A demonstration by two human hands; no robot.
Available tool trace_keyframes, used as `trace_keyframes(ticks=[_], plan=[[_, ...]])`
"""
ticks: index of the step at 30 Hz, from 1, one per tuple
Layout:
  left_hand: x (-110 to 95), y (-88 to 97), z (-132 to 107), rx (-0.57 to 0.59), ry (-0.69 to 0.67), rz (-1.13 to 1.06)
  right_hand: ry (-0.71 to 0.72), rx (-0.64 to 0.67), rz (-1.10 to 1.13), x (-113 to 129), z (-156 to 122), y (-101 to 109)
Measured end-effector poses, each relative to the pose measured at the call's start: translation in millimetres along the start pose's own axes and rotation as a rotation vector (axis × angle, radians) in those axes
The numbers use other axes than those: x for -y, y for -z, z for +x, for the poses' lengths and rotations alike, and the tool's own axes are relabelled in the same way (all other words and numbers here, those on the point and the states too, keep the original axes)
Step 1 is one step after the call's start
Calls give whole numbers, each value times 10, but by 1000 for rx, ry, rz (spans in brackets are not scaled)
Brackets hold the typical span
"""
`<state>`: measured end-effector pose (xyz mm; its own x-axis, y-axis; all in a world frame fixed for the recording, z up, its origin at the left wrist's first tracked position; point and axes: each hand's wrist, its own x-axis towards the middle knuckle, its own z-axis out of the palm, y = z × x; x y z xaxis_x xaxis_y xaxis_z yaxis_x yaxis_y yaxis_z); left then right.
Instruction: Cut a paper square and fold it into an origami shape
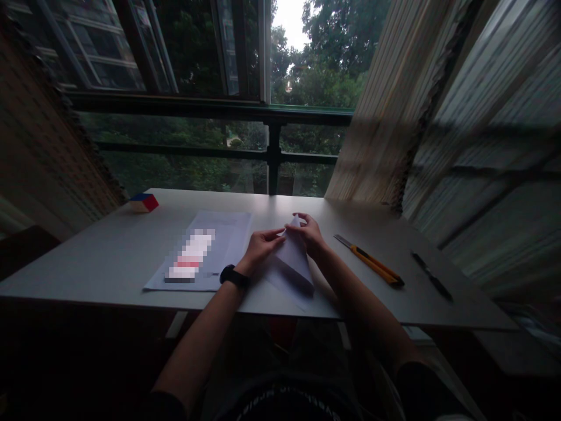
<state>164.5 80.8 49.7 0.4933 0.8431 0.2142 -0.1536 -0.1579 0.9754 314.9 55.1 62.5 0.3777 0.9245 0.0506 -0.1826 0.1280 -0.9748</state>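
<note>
Long folded paper [294,255] points away | right hand [310,232] pinches its tip | left hand [263,242] pinches left edge, just beside

Black wristwatch [234,277]; dark, white-lettered shirt [289,403]

Head-worn view, forward and down

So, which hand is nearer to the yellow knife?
Right. The right hand, at the tip of the folded paper, is left of the yellow knife; the left hand, at the paper's left edge, is farther left.
</note>
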Motion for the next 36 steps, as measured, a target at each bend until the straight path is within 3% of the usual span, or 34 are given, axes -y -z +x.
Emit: trace_keyframes(ticks=[12,22,32,36], plan=[[21,-4,2,17,-18,-19,53,-24,90,48,-66,-48],[8,-1,1,48,-48,0,-165,-4,129,76,-54,0],[7,7,-3,3,-34,75,-249,-26,-24,54,-62,10],[62,33,23,-5,-22,98,-207,-13,-27,49,-67,9]])
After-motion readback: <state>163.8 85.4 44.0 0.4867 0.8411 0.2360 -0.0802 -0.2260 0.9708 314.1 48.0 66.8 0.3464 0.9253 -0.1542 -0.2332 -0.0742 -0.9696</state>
